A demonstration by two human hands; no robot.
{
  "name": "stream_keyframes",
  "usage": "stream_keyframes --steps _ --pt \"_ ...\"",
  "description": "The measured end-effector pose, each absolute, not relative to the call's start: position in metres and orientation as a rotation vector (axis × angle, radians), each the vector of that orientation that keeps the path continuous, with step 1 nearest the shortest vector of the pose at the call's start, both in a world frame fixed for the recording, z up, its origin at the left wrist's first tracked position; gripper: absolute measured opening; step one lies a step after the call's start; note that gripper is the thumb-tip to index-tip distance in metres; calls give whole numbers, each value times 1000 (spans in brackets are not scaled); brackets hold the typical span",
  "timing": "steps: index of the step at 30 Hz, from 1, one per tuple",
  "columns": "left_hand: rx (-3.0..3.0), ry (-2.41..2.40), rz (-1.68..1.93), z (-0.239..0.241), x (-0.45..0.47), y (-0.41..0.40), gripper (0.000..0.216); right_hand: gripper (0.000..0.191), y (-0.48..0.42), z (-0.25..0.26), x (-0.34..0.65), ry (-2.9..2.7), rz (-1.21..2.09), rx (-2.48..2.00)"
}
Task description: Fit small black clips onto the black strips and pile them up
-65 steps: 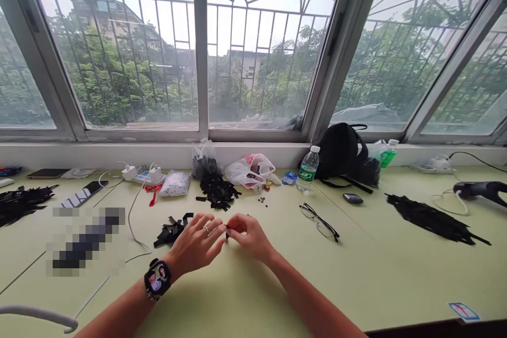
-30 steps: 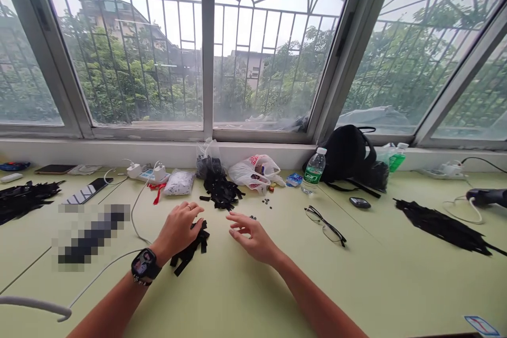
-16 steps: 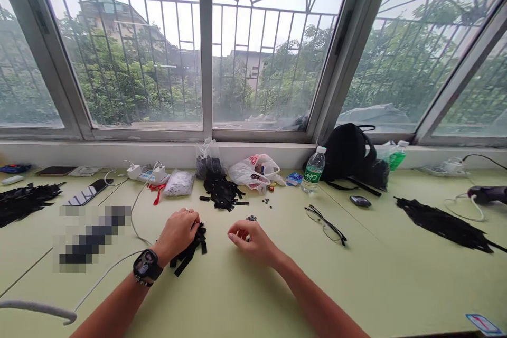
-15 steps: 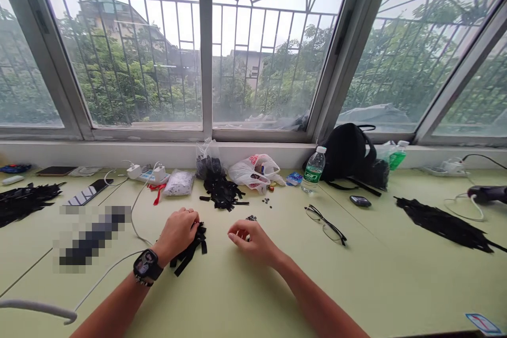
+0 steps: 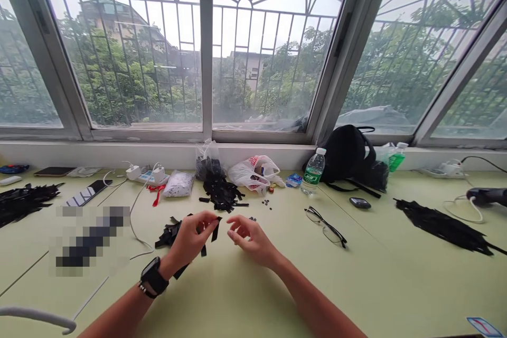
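The left hand (image 5: pixel 189 237) held a thin black strip (image 5: pixel 216 228) just above the worktop (image 5: pixel 368 285), with its fingers (image 5: pixel 206 215) pressed together on it. The strip stood tilted, its long side pointing away from the person. The right hand (image 5: pixel 251 240) held nothing, a pile of black strips (image 5: pixel 168 235) was left, and a long black fringe (image 5: pixel 443 224) looked done.

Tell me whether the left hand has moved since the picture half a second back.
Yes: the left hand has shifted rightward, closer beneath the pile of black strips farther along the table.
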State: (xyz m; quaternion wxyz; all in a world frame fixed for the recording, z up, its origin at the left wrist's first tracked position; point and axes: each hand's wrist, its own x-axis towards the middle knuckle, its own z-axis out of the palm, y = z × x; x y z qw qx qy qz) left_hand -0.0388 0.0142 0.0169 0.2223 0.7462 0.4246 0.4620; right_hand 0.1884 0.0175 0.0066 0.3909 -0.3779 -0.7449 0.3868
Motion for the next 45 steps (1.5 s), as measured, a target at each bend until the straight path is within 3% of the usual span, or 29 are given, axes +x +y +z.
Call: stream_keyframes --steps 7,15,21,24,28,31,38,45 --pt "1665 935 1174 4 -24 12 24 38 20 -1 181 -1845 1244 -870" --pt "1236 818 1162 8 -31 16 25 42 16 9 182 -1709 1322 -921" --pt "1021 648 1012 16 -33 10 27 51 7 16 183 -1562 1738 -710" --pt "1055 605 970 23 -32 6 28 36 12 14 184 -1489 1649 -693" --pt "1110 634 986 24 -30 6 44 27 17 13 186 -1504 1508 -686" --pt "1217 712 1019 19 -29 7 31 23 17 16 188 -1509 1419 -701" --pt "1338 852 1141 14 -31 11 35 28 23 14 191 -1470 1227 -804" --pt "1338 873 1096 18 -30 11 32 32 19 17 193 -1490 1245 -846"
